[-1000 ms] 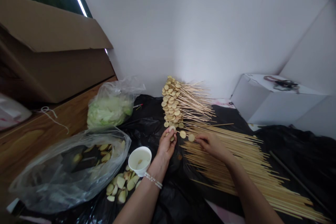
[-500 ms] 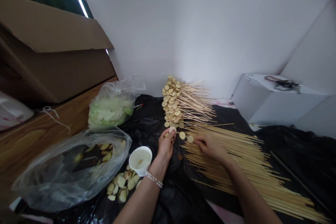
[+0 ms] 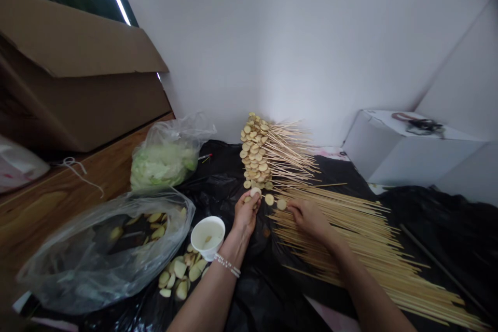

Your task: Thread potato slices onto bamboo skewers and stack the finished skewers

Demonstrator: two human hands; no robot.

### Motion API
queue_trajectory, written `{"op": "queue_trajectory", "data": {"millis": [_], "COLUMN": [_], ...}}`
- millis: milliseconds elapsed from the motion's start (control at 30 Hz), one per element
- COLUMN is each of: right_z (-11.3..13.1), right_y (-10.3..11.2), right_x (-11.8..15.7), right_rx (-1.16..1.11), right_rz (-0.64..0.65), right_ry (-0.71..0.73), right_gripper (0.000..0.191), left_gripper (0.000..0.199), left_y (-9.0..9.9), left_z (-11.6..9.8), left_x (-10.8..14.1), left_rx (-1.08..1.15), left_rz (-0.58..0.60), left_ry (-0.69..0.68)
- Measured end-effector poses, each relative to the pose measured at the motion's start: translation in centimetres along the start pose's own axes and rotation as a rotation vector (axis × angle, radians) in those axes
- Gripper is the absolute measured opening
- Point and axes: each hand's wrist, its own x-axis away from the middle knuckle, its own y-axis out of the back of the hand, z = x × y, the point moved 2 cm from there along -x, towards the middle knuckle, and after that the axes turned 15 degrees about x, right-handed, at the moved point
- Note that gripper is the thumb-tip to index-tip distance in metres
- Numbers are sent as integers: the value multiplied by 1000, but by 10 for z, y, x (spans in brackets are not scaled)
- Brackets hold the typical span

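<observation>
Between my hands is a thin skewer bearing round pale slices (image 3: 269, 199). My left hand (image 3: 245, 213) is closed on a slice (image 3: 255, 193) at the skewer's left end, a bracelet on its wrist. My right hand (image 3: 307, 215) pinches the skewer just right of the last slice. Just beyond lies a pile of filled skewers (image 3: 256, 150), their slices to the left and bare sticks to the right. Many bare skewers (image 3: 350, 233) are spread under and beside my right arm.
A white cup (image 3: 208, 235) stands left of my left forearm, by loose slices (image 3: 180, 268). Further left are an open plastic bag of slices (image 3: 97, 264) and a bag of leafy greens (image 3: 165, 163). A cardboard box (image 3: 89, 98) stands back left, a white box (image 3: 408, 150) back right.
My right hand and the skewer's right end have shifted very slightly up and left. My left hand keeps its hold, almost unmoved.
</observation>
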Motion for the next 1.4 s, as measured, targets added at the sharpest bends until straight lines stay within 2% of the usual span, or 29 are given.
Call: {"op": "queue_trajectory", "data": {"millis": [133, 400, 700, 1233, 1400], "right_z": [1, 8, 5, 8, 8], "right_y": [-2, -7, -4, 2, 5], "right_x": [0, 1, -1, 0, 0], "right_rx": [33, 27, -73, -97, -94], "right_rz": [-42, -5, -34, -51, -70], "right_ry": [-10, -8, 19, 24, 21], "right_gripper": [26, 25, 26, 26, 25], "left_gripper": [19, 22, 19, 7, 15], "left_y": [0, 1, -6, -6, -7], "left_z": [0, 7, 1, 0, -2], "left_x": [0, 4, 8, 10, 9], "left_rx": [-11, -4, 37, 78, 120], "left_rz": [12, 41, 82, 4, -39], "left_ry": [1, 9, 30, 53, 68]}}
